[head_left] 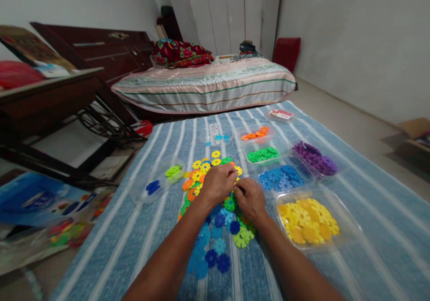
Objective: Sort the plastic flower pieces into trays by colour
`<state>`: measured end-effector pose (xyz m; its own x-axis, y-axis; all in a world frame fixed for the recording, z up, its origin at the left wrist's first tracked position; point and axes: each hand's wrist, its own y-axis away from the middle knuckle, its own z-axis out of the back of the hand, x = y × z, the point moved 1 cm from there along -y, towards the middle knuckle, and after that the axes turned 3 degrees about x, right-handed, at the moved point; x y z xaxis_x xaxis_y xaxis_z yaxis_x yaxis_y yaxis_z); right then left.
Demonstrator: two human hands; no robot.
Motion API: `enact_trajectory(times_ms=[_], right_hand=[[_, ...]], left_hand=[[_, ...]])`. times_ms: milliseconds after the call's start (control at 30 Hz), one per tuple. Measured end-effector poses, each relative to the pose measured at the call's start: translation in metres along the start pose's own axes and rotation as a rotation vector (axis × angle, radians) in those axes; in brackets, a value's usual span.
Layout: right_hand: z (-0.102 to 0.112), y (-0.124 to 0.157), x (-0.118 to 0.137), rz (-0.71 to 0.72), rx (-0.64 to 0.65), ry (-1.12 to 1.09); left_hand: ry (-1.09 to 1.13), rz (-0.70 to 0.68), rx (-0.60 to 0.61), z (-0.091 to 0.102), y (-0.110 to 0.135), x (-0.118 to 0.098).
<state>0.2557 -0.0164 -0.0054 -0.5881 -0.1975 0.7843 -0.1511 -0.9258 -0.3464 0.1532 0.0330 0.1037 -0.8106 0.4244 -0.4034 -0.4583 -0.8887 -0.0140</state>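
My left hand (219,182) is over the heap of flower-shaped plastic discs (218,234), its fingers curled and pressed together. Close to its right, my right hand (250,198) is also closed, thumb against fingers, with the fingertips of both hands almost meeting. Whatever they pinch, if anything, is hidden or too small to make out. Yellow and orange discs (196,175) show beyond my left hand. Green discs (230,202) lie under the hands, and blue discs (211,258) spread toward me between my forearms.
To the right stand clear tubs of yellow (307,220), blue (282,178), purple (316,157), green (264,154) and orange discs (257,134). At left, a clear container (148,198) holds dark blue and lime discs. A lidded box (280,114) sits at the table's far edge, before a bed (208,86).
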Motion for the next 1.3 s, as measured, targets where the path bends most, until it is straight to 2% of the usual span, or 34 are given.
enact_trajectory(times_ms=[167, 267, 333, 700, 1033, 1300], right_hand=[[0.002, 0.0, -0.002, -0.018, 0.011, -0.021], [0.004, 0.001, -0.002, -0.015, 0.01, -0.033], [0.005, 0.001, -0.002, -0.015, 0.012, -0.038], [0.006, 0.002, -0.004, -0.026, 0.008, -0.08], [0.006, 0.002, -0.003, -0.032, 0.009, -0.08], [0.006, 0.002, -0.004, -0.037, 0.012, -0.077]], left_hand=[[0.01, 0.059, 0.197, -0.017, 0.067, 0.006], [-0.025, 0.048, 0.286, -0.028, 0.089, -0.002], [-0.05, 0.059, 0.302, -0.032, 0.096, -0.008], [-0.209, 0.1, 0.291, -0.046, 0.089, -0.03], [-0.102, 0.111, 0.267, -0.047, 0.094, -0.028], [-0.144, 0.115, 0.282, -0.05, 0.095, -0.024]])
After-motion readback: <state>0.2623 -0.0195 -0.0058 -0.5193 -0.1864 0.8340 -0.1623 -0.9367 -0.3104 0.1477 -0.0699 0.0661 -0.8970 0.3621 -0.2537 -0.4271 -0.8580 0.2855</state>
